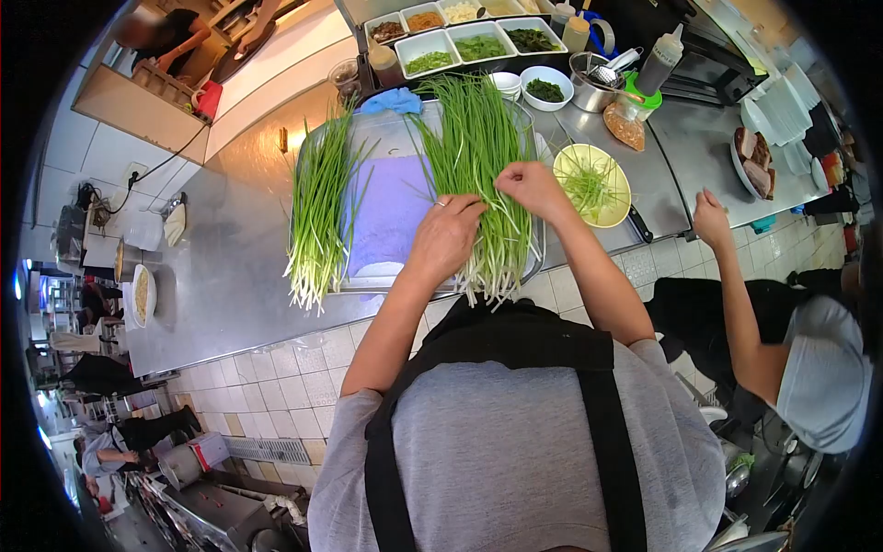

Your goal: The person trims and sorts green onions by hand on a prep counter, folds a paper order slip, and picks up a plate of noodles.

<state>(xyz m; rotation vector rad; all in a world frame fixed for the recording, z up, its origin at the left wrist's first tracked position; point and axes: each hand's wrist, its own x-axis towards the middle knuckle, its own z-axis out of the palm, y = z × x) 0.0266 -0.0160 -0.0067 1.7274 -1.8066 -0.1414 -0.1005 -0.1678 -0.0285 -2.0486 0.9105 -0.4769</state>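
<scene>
A wide metal tray [386,140] holds two piles of garlic chives, their white ends toward me. My left hand [446,241], wearing a ring, rests on the larger right pile [474,124] with its fingers bent over some stalks. Pinched fingers of my right hand [533,189] touch the same pile's right side; the exact strands they hold are hard to make out. Along the tray's left side lies the smaller pile [322,198]. Between the piles a purple surface [391,207] shows. Right of the tray stands a yellow bowl [620,204] with loose green scraps.
A black-handled knife [641,224] lies beside the bowl. Behind the tray are a blue cloth [393,100], topping containers [429,63] and a white bowl of greens [546,89]. A squeeze bottle [659,61] stands farther right. A co-worker's hand [710,219] is at the right counter edge.
</scene>
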